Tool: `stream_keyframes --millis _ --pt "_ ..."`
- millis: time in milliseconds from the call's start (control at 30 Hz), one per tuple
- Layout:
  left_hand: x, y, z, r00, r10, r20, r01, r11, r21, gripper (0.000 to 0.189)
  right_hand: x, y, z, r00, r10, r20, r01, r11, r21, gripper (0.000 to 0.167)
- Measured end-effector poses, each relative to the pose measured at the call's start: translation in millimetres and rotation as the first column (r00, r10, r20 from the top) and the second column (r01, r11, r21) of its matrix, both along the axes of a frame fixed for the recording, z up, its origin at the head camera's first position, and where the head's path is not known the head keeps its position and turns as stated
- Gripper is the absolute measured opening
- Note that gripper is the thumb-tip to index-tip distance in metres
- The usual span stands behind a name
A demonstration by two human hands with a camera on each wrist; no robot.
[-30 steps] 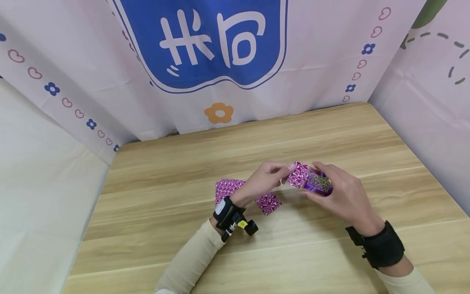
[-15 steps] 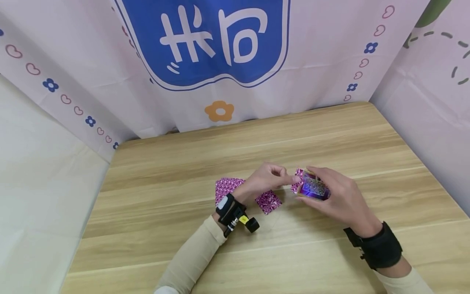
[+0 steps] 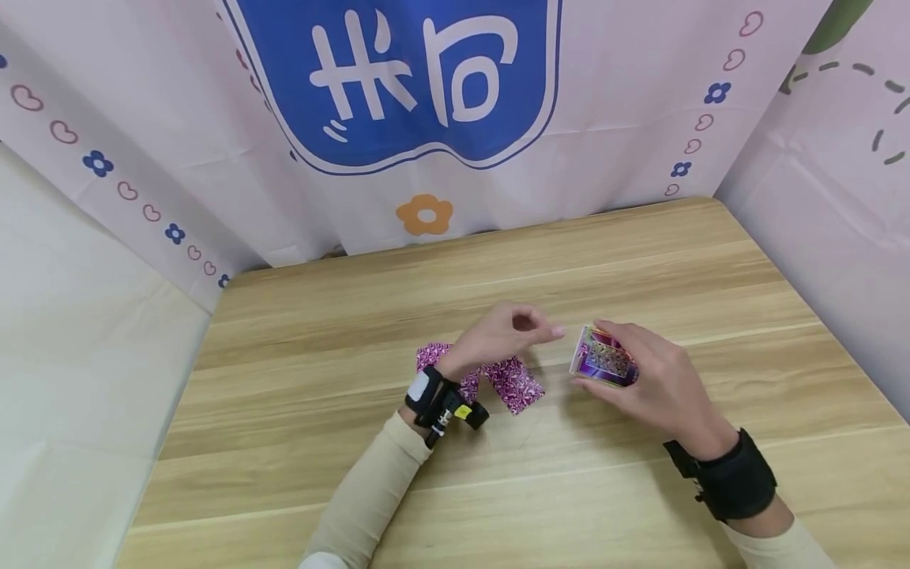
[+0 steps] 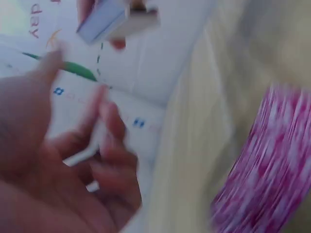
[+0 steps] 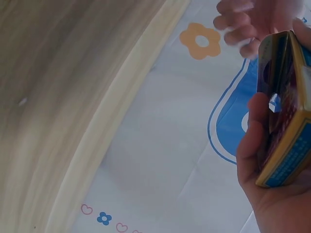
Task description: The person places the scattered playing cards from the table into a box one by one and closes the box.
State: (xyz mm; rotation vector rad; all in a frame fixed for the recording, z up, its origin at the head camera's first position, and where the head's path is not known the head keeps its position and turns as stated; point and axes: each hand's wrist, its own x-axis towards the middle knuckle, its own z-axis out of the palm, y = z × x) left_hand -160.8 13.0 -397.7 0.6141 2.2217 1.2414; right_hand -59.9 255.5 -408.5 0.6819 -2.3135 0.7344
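Observation:
In the head view my right hand (image 3: 664, 379) grips a small purple card box (image 3: 604, 357) by its sides, above the table. Blue and gold edges of the box (image 5: 286, 153) show in the right wrist view, with a flap up at one end and a dark interior. My left hand (image 3: 494, 340) hovers just left of the box, apart from it. Its thumb and bent fingers (image 4: 114, 160) hold nothing in the blurred left wrist view. Beneath the left wrist lie magenta-and-white patterned cards (image 3: 517, 386), partly hidden by the hand.
A light wooden table (image 3: 320, 316) spreads around the hands. At its back hangs a white cloth with a blue emblem (image 3: 405, 142) and an orange flower (image 3: 424, 215). White cloth also stands at both sides.
The patterned card between my left fingers and the box has slid in and no longer sticks out. My left hand has let go and drawn back leftward. The right hand still holds the box.

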Motion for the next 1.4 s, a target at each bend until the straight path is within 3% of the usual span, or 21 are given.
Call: stream_keyframes --millis 67,100,133,200,267,300,333,400,467,533,600,667,700,767,800,833,900,1000,1400 --pt "-3.0 -7.7 3.4 0.987 -0.003 -0.159 -0.027 0.982 -0.187 0.041 -0.4 1 0.0 1.0 -0.008 -0.008 0.008 1.0 0.001 0.089" --pt "-3.8 -11.0 4.1 0.972 -0.037 -0.233 -0.036 0.953 -0.3 0.044 -0.5 1 -0.1 1.0 -0.011 -0.01 0.011 1.0 0.003 0.089" --pt "-4.0 -13.6 3.9 0.955 -0.079 -0.287 -0.048 0.91 -0.411 0.048 -0.7 2 -0.2 1.0 -0.011 -0.011 0.011 1.0 0.006 0.088" --pt "-3.1 -16.0 1.3 0.918 -0.185 -0.351 -0.064 0.803 -0.592 0.059 -0.8 2 -0.4 1.0 -0.008 -0.009 0.008 1.0 0.013 0.088" --pt "-0.2 -14.8 -2.6 0.88 -0.292 -0.375 -0.071 0.7 -0.711 0.071 -0.9 3 -0.6 1.0 -0.004 -0.002 0.004 1.0 0.019 0.087" --pt "1.6 -12.8 -4.7 0.87 -0.328 -0.369 -0.065 0.665 -0.744 0.076 -0.8 3 -0.9 1.0 -0.002 0.002 0.002 1.0 0.021 0.087" --pt "3.5 -10.0 -6.9 0.864 -0.348 -0.365 -0.06 0.647 -0.76 0.08 -0.7 2 -1.0 1.0 -0.001 0.008 0.001 1.0 0.022 0.087" --pt "7.5 -2.8 -10.0 0.856 -0.368 -0.364 -0.043 0.65 -0.759 0.081 -0.5 2 -1.4 1.0 0.0 0.019 0.0 1.0 0.024 0.087" --pt "11.0 6.3 -11.8 0.854 -0.379 -0.357 -0.009 0.674 -0.738 0.077 -0.3 2 -1.7 1.0 0.003 0.029 -0.004 1.0 0.027 0.087" --pt "14.8 14.7 -12.2 0.841 -0.41 -0.353 0.042 0.7 -0.713 0.069 0.0 2 -2.3 0.999 0.007 0.037 -0.008 0.999 0.032 0.088" --pt "18.4 21.6 -10.8 0.835 -0.429 -0.344 0.114 0.748 -0.654 0.059 0.1 2 -3.0 0.999 0.012 0.04 -0.013 0.999 0.033 0.088" --pt "20.8 26.0 -8.6 0.846 -0.402 -0.351 0.167 0.824 -0.541 0.045 0.2 3 -3.3 0.999 0.015 0.036 -0.016 0.999 0.031 0.088" --pt "21.9 27.4 -6.4 0.859 -0.363 -0.362 0.172 0.869 -0.464 0.038 0.0 3 -3.1 0.999 0.015 0.03 -0.016 0.999 0.029 0.088" --pt "23.3 29.1 -2.0 0.904 -0.218 -0.369 0.128 0.959 -0.253 0.027 -0.5 3 -2.4 1.0 0.013 0.015 -0.013 1.0 0.027 0.087" --pt "24.0 29.5 0.9 0.92 -0.122 -0.373 0.073 0.987 -0.143 0.028 -0.8 3 -2.0 1.0 0.01 0.006 -0.01 1.0 0.026 0.087" --pt "24.7 29.8 3.8 0.925 -0.029 -0.379 0.017 0.999 -0.036 0.026 -1.0 2 -1.5 1.0 0.006 -0.002 -0.005 1.0 0.025 0.087" --pt "27.1 30.1 10.2 0.926 0.13 -0.355 -0.08 0.985 0.15 0.026 -1.5 2 -0.9 1.0 -0.002 -0.01 0.003 1.0 0.02 0.087" --pt "30.5 29.7 17.9 0.914 0.246 -0.324 -0.154 0.946 0.286 0.024 -1.6 2 0.0 0.999 -0.03 -0.015 0.031 0.999 0.019 0.089" --pt "38.3 33.4 23.6 0.915 0.316 -0.25 -0.227 0.917 0.328 0.022 -1.2 6 1.1 0.992 -0.123 0.026 0.124 0.992 -0.006 0.093"
